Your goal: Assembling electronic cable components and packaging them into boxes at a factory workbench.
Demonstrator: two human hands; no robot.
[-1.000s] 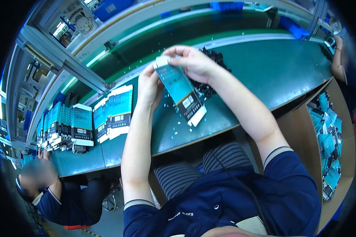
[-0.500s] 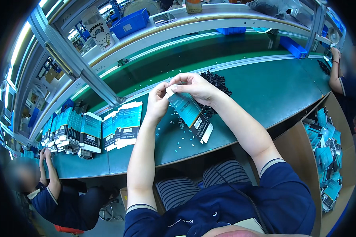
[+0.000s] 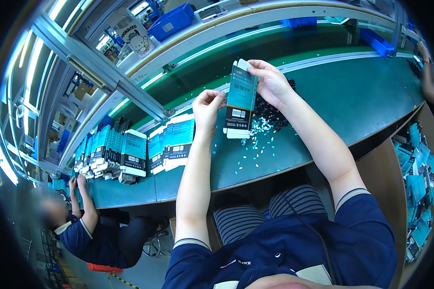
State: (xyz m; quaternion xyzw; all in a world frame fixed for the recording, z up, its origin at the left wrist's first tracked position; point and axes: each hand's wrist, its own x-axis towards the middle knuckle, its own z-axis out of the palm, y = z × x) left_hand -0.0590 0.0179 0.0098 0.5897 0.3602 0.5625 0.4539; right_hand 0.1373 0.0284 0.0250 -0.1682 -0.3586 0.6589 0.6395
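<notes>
My right hand (image 3: pixel 271 83) grips a flat teal-and-black cardboard carton (image 3: pixel 239 94) by its upper right corner, thumb on the printed face. The carton stands almost upright above the bench, its white flaps showing at both ends. Beside the carton's left edge, my left hand (image 3: pixel 207 110) is closed in a pinch, apart from it; whatever may be between the fingertips is too small to make out. Behind and below the carton lies a heap of small black parts (image 3: pixel 271 113). Tiny white and teal scraps (image 3: pixel 244 157) are scattered on the bench in front of it.
Left of my forearm lie overlapping flat cartons (image 3: pixel 178 142) and a longer row of cartons (image 3: pixel 103 147). A large cardboard box (image 3: pixel 378 168) of loose cartons (image 3: pixel 416 190) stands at my right. A metal post (image 3: pixel 94 70) rises at left. Co-workers sit left (image 3: pixel 94 236) and right (image 3: pixel 429 79).
My hands have come apart: the right has lifted the carton up and turned it upright, while the left has let go of its top end. The view has shifted slightly.
</notes>
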